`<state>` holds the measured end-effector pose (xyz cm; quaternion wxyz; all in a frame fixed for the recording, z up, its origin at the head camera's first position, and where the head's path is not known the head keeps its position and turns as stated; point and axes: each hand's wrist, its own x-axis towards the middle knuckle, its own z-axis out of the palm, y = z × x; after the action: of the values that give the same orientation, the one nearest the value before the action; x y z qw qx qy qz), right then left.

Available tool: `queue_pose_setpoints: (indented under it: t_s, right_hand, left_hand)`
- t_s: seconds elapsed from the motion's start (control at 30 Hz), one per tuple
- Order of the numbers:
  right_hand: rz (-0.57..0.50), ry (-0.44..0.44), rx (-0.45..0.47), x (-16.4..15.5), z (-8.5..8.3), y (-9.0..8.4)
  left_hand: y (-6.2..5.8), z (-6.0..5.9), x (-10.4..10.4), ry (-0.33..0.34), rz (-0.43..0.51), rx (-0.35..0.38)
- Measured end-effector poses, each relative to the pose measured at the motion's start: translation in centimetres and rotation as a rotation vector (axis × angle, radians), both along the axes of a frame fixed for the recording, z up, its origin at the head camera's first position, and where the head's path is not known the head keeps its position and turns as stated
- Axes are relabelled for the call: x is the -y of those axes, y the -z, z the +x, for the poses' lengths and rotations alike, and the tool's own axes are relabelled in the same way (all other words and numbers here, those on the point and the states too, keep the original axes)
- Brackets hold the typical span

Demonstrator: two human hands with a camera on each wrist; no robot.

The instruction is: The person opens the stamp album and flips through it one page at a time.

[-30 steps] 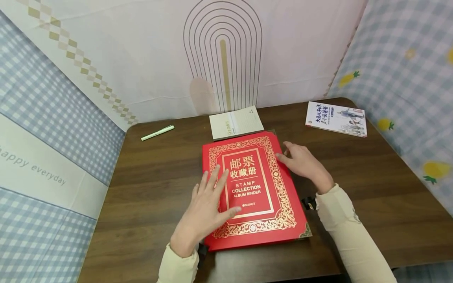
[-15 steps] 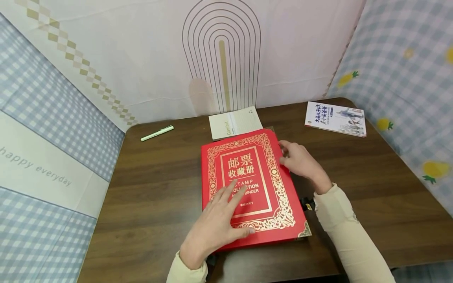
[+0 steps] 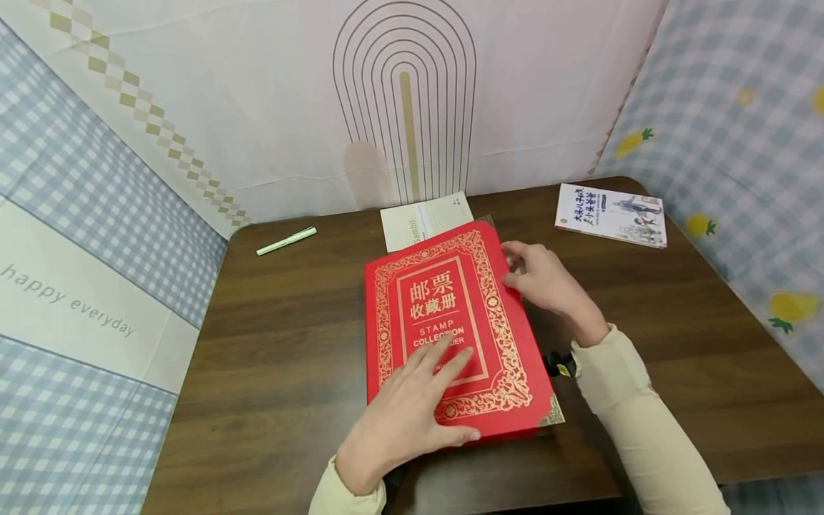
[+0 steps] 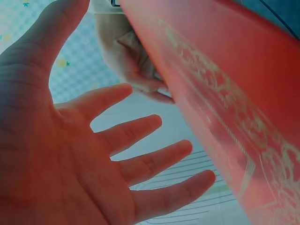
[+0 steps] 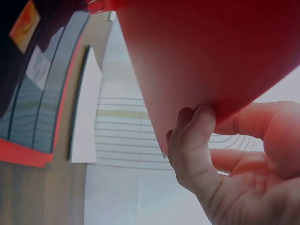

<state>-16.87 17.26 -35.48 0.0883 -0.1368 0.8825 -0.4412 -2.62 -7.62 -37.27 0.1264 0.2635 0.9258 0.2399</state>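
Note:
A large red stamp album (image 3: 444,286) with gold ornament and a metal corner lies mid-table in the head view. My right hand (image 3: 547,279) pinches the right edge of its front cover, which is tilted up. In the right wrist view, thumb and fingers grip the raised cover (image 5: 197,56). Dark album pages (image 5: 37,79) with stamp-like pictures show at the left there. My left hand (image 3: 412,408) is spread over the lower left of the cover. Its fingers (image 4: 140,136) are straight and hold nothing in the left wrist view, with the cover slanting beside their tips.
A cream notebook (image 3: 425,222) lies behind the album, partly hidden by the raised cover. At the back right of the brown table (image 3: 277,357) is a white picture booklet (image 3: 611,214). A pale green pen (image 3: 286,242) lies at the back left.
My right hand has taken hold of the cover's right edge and lifted it, tilting it up to the left. My left hand has slid down and right across the cover.

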Motion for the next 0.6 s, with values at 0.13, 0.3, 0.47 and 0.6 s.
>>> queue_pose_setpoints:
  t_s: [0.13,0.3,0.47,0.6]
  right_hand:
    - [-0.052,-0.008,0.000,0.0,0.2,-0.5]
    - [-0.117,-0.004,0.028,0.6,0.2,-1.4]
    - [-0.192,0.000,0.042,1.2,0.3,-2.3]
    - [-0.229,-0.006,0.040,1.6,0.5,-2.9]
  left_hand:
    - [0.1,0.3,-0.6,0.011,0.015,-0.037]
    - [-0.3,0.7,-0.8,0.027,0.051,-0.135]
    - [-1.0,0.9,-1.2,0.039,0.113,-0.227]
    - [-1.7,0.9,-1.8,0.056,0.151,-0.254]
